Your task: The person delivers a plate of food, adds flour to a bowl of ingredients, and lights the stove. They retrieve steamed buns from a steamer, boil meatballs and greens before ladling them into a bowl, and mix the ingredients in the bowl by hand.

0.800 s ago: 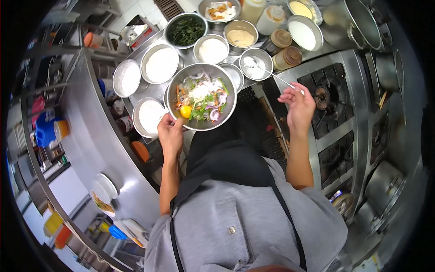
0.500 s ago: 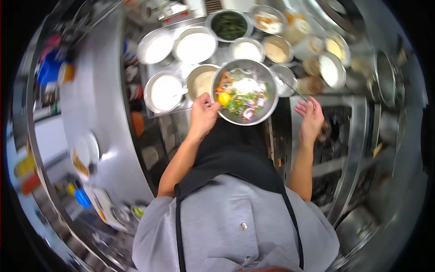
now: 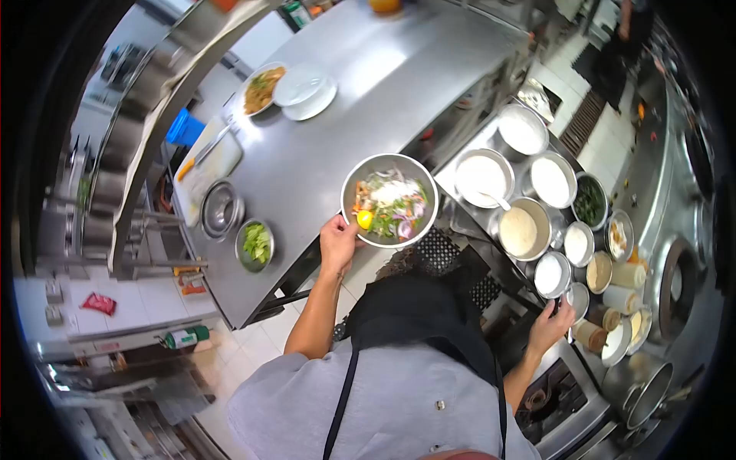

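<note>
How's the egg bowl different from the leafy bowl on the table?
The round metal egg bowl looks bigger than the round metal leafy bowl. The bare left hand holds the egg bowl; the leafy bowl sits on the silver metal table. Both look round and shiny.

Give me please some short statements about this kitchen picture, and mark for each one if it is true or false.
1. The left hand grips the vegetable bowl at its rim. True.
2. The egg yolk lies on the bare steel table. False: the egg yolk is inside the vegetable bowl, on the side near the left hand.
3. A knife with an orange handle lies on the white cutting board. True.
4. The bowl of green leaves stands on the floor. False: the bowl of green leaves stands on the steel table.
5. The right hand is above the white plates. False: the right hand is at a small metal bowl.
</note>
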Demonstrator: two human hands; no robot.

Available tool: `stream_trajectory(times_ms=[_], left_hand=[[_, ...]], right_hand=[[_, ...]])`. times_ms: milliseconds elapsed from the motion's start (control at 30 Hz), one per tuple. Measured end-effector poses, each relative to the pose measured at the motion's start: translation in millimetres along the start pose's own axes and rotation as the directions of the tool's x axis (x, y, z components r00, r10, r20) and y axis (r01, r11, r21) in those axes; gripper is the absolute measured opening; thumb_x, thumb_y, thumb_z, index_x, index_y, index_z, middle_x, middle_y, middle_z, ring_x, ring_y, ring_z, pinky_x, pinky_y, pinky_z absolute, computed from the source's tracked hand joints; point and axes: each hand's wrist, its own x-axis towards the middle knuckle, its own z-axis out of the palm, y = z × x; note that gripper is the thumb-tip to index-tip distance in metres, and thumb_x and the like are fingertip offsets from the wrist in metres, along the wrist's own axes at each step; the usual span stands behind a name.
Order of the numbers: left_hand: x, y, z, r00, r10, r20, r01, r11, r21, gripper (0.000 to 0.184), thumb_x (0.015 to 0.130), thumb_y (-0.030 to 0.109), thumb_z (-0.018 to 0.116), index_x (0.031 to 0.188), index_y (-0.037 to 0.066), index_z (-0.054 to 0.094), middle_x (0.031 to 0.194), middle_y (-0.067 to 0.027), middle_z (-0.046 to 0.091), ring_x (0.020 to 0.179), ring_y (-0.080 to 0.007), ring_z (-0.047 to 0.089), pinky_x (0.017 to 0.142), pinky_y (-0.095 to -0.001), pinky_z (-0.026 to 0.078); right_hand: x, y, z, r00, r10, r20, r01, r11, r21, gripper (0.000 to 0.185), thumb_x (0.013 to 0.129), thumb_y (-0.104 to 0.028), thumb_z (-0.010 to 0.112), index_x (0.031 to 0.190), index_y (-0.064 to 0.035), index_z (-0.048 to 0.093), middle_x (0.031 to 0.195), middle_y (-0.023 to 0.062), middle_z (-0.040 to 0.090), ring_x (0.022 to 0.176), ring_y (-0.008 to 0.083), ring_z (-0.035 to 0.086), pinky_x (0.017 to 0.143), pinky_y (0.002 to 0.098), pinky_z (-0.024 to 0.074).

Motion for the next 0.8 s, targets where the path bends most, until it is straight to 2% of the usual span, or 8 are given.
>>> stream_trajectory(times_ms=[167,433,500,567,633,667,733,800], left_hand=[[28,-16,-90,0.968,-0.040,-0.248,-0.027,0.966,-0.259,0.014,0.084,-0.001,0.055,0.072,0.000,0.048,0.077,-0.0083,0.058,0.067,-0.0202,0.066,0.057,-0.0348,0.061],[-45,-73,-160,0.970,-0.169,-0.176,0.042,0.825,-0.563,0.022,0.091,0.012,0.059,0.108,0.000,0.051,0.102,-0.0176,0.058,0.093,-0.0296,0.064,0.077,-0.0398,0.058],[-79,-111,-190,0.929,-0.224,0.294,0.309,0.907,-0.287,0.020,0.092,0.017,0.059,0.108,0.005,0.055,0.097,-0.0145,0.063,0.096,-0.0251,0.064,0.075,-0.0369,0.056],[-112,-188,-215,0.878,-0.262,0.400,0.315,0.946,-0.072,0.028,0.093,0.030,0.059,0.109,0.007,0.058,0.096,-0.0140,0.067,0.096,-0.0259,0.065,0.074,-0.0359,0.056],[-163,-286,-246,0.954,-0.123,0.273,-0.051,0.832,0.552,0.049,0.090,0.042,0.058,0.116,0.000,0.057,0.110,-0.0213,0.063,0.091,-0.0333,0.067,0.069,-0.0371,0.056],[-192,-325,-256,0.906,-0.401,0.135,0.218,0.716,0.663,0.062,0.088,0.050,0.057,0.123,-0.001,0.053,0.116,-0.0231,0.060,0.093,-0.0360,0.066,0.068,-0.0399,0.057],[-243,-338,-283,0.756,-0.654,-0.035,0.489,0.527,0.695,0.075,0.085,0.058,0.056,0.130,-0.002,0.049,0.122,-0.0249,0.057,0.095,-0.0386,0.065,0.066,-0.0428,0.057],[-288,-280,-313,0.517,-0.854,-0.055,0.849,0.503,0.162,0.092,0.080,0.064,0.059,0.139,-0.004,0.038,0.130,-0.0244,0.053,0.108,-0.0404,0.060,0.071,-0.0470,0.057]], right_hand=[[-20,-96,32,0.954,-0.254,0.160,0.226,0.958,0.177,0.024,0.087,-0.008,0.060,0.108,0.0026,0.059,0.098,0.0183,0.057,0.095,0.0362,0.053,0.084,0.0441,0.0417],[-112,-251,68,0.641,-0.632,0.435,0.459,0.771,0.442,0.022,0.085,-0.008,0.061,0.104,0.0010,0.060,0.097,0.0196,0.059,0.094,0.0380,0.054,0.083,0.0446,0.0435],[-137,-271,87,0.374,-0.743,0.554,0.520,0.663,0.538,0.019,0.086,-0.012,0.061,0.098,0.0014,0.064,0.093,0.0226,0.062,0.092,0.0393,0.057,0.081,0.0458,0.0454],[-160,-290,100,-0.133,-0.673,0.728,0.570,0.549,0.611,0.022,0.087,-0.018,0.060,0.091,0.0023,0.067,0.088,0.0251,0.063,0.087,0.0410,0.060,0.079,0.0476,0.0470],[-196,-273,137,-0.565,-0.395,0.725,0.584,0.428,0.689,0.028,0.089,-0.024,0.057,0.082,0.0020,0.067,0.083,0.0250,0.064,0.083,0.0422,0.061,0.077,0.0487,0.0480],[-207,-250,179,-0.732,-0.360,0.578,0.463,0.359,0.810,0.030,0.090,-0.026,0.056,0.080,0.0003,0.066,0.082,0.0233,0.065,0.079,0.0420,0.061,0.072,0.0463,0.0486],[-213,-323,148,-0.829,-0.273,0.488,0.426,0.257,0.867,0.029,0.091,-0.025,0.057,0.081,-0.0004,0.067,0.080,0.0218,0.065,0.076,0.0397,0.061,0.070,0.0441,0.0485],[-230,-407,116,-0.892,-0.151,0.426,0.372,0.292,0.881,0.027,0.090,-0.026,0.060,0.082,-0.0007,0.066,0.074,0.0165,0.064,0.069,0.0314,0.061,0.065,0.0394,0.0467]])
